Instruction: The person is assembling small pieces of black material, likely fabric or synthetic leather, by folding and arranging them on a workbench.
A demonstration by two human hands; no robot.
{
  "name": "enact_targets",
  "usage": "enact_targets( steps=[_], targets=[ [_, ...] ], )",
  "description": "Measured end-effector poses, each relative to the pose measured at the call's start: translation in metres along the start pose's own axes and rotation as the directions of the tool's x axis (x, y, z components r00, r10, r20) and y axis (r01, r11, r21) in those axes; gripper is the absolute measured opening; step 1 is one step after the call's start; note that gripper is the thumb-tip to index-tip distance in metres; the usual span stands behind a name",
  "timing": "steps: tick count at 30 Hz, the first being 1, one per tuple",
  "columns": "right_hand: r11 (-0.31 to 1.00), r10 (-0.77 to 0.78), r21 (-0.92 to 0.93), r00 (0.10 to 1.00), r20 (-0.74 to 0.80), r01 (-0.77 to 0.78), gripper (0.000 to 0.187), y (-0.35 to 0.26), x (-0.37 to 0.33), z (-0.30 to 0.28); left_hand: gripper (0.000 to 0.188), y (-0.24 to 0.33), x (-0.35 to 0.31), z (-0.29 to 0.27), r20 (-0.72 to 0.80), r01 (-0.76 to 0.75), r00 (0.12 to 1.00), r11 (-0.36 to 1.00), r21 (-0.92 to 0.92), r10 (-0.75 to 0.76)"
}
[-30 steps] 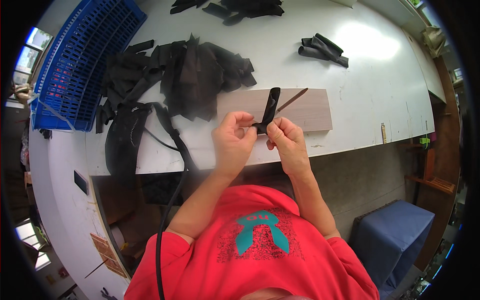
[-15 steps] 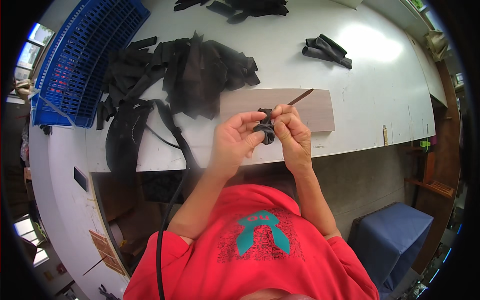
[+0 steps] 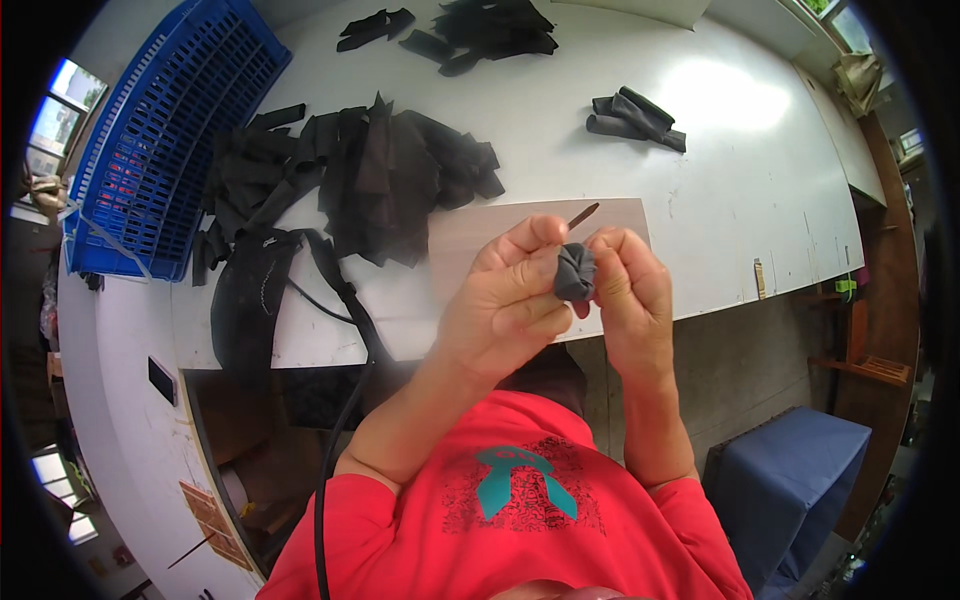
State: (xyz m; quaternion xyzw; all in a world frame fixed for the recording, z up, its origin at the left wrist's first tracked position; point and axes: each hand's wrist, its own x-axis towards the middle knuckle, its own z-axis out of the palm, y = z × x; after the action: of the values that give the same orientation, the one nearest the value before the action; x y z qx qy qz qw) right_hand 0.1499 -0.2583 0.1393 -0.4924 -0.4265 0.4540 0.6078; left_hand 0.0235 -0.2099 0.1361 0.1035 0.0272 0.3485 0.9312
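Note:
A bunched piece of dark grey fabric (image 3: 574, 275) is held up between my two hands, above the front edge of the white table. My left hand (image 3: 512, 295) grips it from the left with fingers closed. On the other side my right hand (image 3: 635, 295) pinches it between thumb and fingers. A slim brown tool with a narrow flat blade (image 3: 583, 216) sticks up behind the fabric. Which hand holds the tool is hidden. Beneath the hands lies a pale wood-grain board (image 3: 460, 235).
A large heap of black fabric pieces (image 3: 375, 190) lies at left, with more black pieces (image 3: 495, 30) farther back. Rolled black pieces (image 3: 638, 120) are at right. A blue plastic crate (image 3: 170, 140) stands far left. A black cable (image 3: 325, 470) hangs beside my left arm.
Both hands have shifted right with the fabric, turning it so its rounded bunched side shows. The tool's tip has moved left and down, closer to my left fingers.

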Motion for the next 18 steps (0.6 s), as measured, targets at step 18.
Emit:
enact_targets(
  steps=[18],
  targets=[
    [0.999,0.030,0.013,0.943,0.331,-0.037,0.028,0.039,0.075,-0.056,0.020,-0.011,0.039,-0.011,-0.132,-0.091,0.969,0.801,0.592,0.208]
  ],
)
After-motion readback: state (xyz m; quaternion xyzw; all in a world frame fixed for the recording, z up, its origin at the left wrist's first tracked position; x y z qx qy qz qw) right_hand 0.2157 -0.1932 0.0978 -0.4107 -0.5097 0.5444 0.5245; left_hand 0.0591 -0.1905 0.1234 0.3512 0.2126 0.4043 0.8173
